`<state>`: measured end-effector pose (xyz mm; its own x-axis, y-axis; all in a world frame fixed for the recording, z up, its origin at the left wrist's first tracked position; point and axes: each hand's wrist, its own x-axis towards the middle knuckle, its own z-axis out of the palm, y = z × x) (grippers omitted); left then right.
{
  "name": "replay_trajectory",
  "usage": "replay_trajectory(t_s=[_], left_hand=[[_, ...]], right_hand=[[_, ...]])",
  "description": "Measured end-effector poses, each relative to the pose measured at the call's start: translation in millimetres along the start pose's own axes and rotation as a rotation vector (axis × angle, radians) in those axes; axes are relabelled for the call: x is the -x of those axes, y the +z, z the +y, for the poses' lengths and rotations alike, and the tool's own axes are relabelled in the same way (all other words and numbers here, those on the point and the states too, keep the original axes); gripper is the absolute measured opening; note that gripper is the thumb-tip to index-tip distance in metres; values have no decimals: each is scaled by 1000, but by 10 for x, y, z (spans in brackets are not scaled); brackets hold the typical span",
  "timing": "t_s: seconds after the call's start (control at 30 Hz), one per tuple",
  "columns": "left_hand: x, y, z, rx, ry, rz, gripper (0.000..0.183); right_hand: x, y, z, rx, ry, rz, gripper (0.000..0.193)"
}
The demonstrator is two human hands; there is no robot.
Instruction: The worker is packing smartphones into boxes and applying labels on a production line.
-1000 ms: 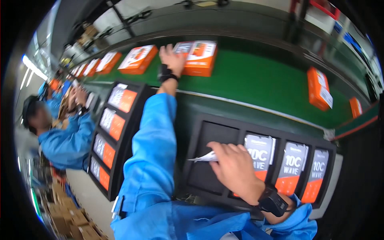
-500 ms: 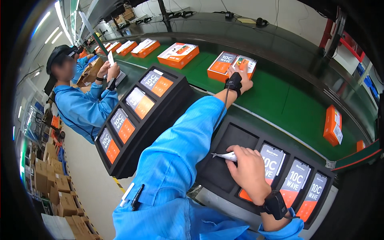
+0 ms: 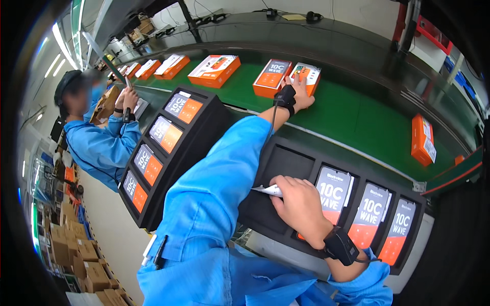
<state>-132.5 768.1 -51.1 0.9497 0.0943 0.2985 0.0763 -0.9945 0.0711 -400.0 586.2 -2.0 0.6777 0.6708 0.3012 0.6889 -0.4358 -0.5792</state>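
Observation:
My left hand (image 3: 300, 92) reaches over the green conveyor belt, its fingers gripping an orange-sided box (image 3: 309, 72) with a white, colourfully printed top. Close beside that box, on its left, stands another orange box (image 3: 273, 76) with a grey-and-orange phone in it. My right hand (image 3: 297, 205) is closed on a thin white folded piece (image 3: 270, 190) with a pointed end; whether it is paper or film I cannot tell. It hovers over the bare left slot of a black foam tray (image 3: 293, 157). Several phones with printed screen film (image 3: 333, 191) fill this tray's other slots.
A second black tray (image 3: 193, 133) with several phones stands tilted at the left. More orange boxes (image 3: 217, 71) line the belt (image 3: 357, 115), one (image 3: 422, 140) at the far right. A co-worker in blue (image 3: 99, 145) stands at left, holding something thin. Cartons (image 3: 84, 250) are stacked lower left.
The view has shifted slightly. A gap has opened between the box under my left hand and the one beside it. My right hand still holds the white piece above the tray.

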Motion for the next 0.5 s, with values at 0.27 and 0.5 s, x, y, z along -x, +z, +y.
replay_trajectory(t_s=[0.27,0.5], left_hand=[[-143,-325,92,186,214,237,69],[-204,-328,-750,22,-37,178,58]], right_hand=[[31,11,65,-6,-28,29,22],[47,2,2,-15,-31,1,21]])
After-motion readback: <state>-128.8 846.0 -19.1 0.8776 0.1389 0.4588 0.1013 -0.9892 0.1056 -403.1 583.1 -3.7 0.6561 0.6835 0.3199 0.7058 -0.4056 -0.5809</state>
